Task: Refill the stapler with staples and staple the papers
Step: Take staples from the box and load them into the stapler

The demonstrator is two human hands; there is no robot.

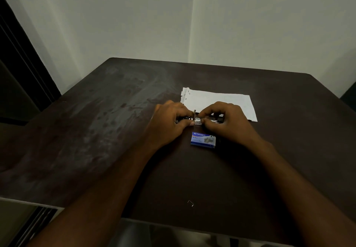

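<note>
Blue staple box (203, 140) beside stapler (198, 121)

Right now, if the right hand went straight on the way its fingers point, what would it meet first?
Probably the left hand: the right hand points leftward along the stapler that both hands grip, and the two look almost touching, though depth is unclear.

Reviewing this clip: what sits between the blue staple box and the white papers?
In the head view, the stapler lies between the staple box and the papers, gripped by the left hand and right hand.
</note>
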